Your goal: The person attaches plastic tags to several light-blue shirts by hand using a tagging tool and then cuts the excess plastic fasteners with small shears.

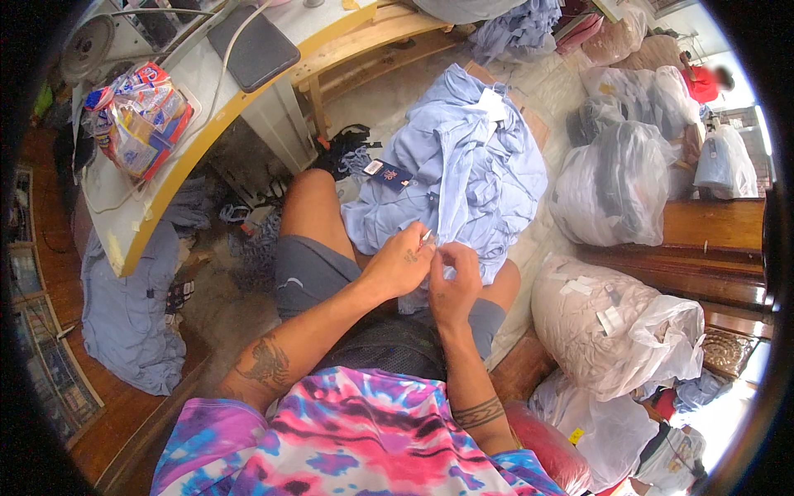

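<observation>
A light blue garment (pixel 488 182) lies heaped across my lap and the floor in front of me, with a white tag (pixel 491 105) and a dark blue tag (pixel 388 175) on it. My left hand (pixel 404 261) is closed at the garment's near edge; a small, pale, shiny tip shows at its fingers, too small to name. Right beside it, my right hand (pixel 455 279) pinches the end of a narrow strip of the same blue cloth. The fingertips of both hands almost meet there.
A table (pixel 186 157) at the left bears a colourful plastic package (pixel 139 120) and a dark flat pad (pixel 253 48). Blue cloth (pixel 132 306) hangs below it. Clear bags of clothes (pixel 612 186) and a beige-filled bag (pixel 608 322) stand right. A person in red (pixel 701 84) is far off.
</observation>
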The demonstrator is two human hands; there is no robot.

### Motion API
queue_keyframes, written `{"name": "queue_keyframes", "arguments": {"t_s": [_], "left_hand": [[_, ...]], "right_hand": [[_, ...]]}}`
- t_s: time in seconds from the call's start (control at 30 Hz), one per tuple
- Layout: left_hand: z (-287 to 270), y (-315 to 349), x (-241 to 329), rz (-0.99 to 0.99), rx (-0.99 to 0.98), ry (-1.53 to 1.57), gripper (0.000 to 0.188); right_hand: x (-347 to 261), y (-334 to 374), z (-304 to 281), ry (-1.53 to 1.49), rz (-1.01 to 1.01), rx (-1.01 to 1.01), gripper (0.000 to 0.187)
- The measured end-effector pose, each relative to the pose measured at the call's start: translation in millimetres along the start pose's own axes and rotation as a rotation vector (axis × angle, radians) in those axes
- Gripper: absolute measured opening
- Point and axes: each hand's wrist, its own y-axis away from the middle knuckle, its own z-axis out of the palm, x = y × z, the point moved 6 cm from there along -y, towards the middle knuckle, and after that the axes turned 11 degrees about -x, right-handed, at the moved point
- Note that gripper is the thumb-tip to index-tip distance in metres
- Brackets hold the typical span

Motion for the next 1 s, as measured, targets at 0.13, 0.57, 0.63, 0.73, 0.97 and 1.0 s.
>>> {"name": "queue_keyframes", "arguments": {"t_s": [0.13, 0.57, 0.63, 0.73, 0.97, 1.0], "left_hand": [[2.4, -1.9, -4.7, -0.01, -0.027, 0.0, 0.019], [-0.2, -2.0, -4.8, -0.169, -0.068, 0.313, 0.029], [0.6, -2.9, -3.4, -0.165, -0.038, 0.362, 0.026], [-0.5, -2.5, -2.8, -0.19, -0.024, 0.444, 0.024], [-1.7, -12.6, -21.7, -0.054, 0.148, 0.217, 0.02], [-3.4, -12.5, -21.3, -0.029, 0.178, 0.165, 0.02]], "right_hand": [[-1.7, 0.6, -1.2, 0.014, -0.01, 0.0, 0.014], [-4.4, 6.1, 3.8, 0.051, -0.061, -0.012, 0.016], [-4.1, 5.6, 5.3, 0.055, -0.061, -0.026, 0.016], [-0.2, 3.8, 7.8, 0.064, -0.053, -0.064, 0.017], [11.9, -1.0, 15.3, 0.043, -0.082, -0.193, 0.018], [13.7, -1.3, 17.0, 0.036, -0.112, -0.199, 0.018]]}}
